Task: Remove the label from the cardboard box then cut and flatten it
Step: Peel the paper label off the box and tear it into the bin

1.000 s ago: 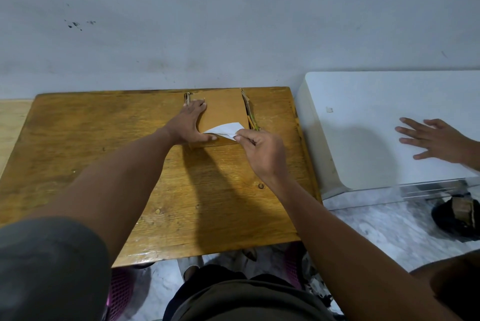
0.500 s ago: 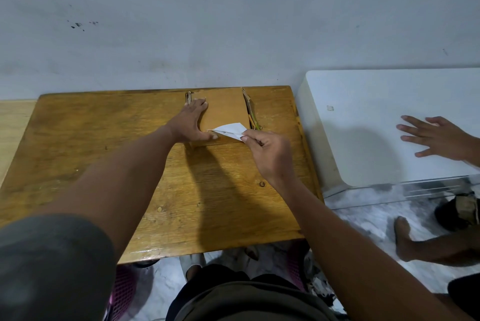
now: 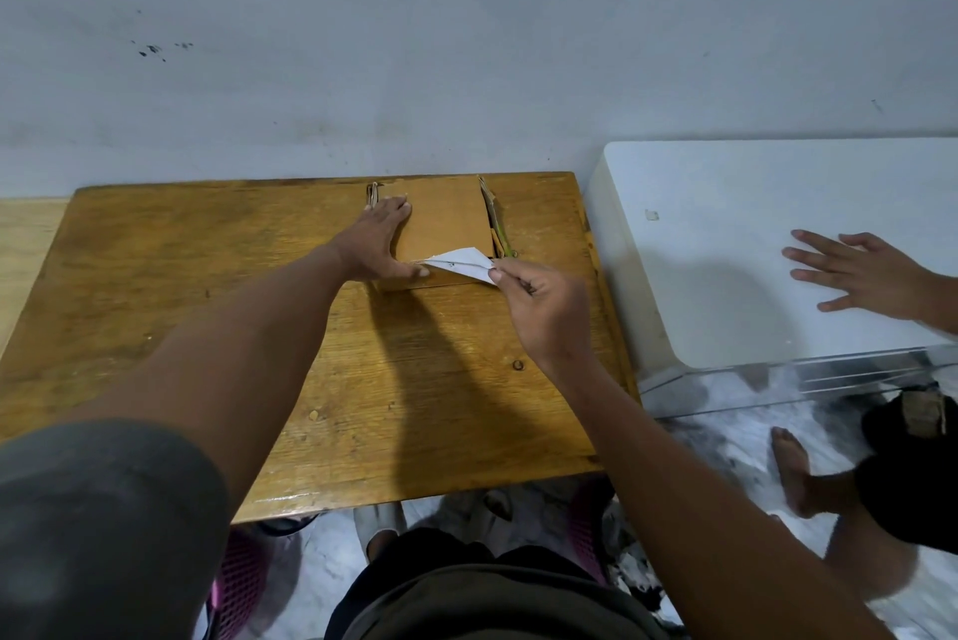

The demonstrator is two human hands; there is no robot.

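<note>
A brown cardboard box lies at the far edge of the wooden table, against the wall. My left hand presses flat on the box's left side, fingers spread. A white label is partly peeled up from the box's near edge. My right hand pinches the label's right corner between thumb and fingers, lifting it off the cardboard. The label's left end lies by my left thumb.
A white appliance top stands right of the table. Another person's hand rests flat on it, and their bare foot is on the marble floor. The wall runs just behind the box.
My right hand has drawn the label's corner to the right and toward me, peeling more of it free. My left hand stays pressed on the box. The other person's foot has shifted.
</note>
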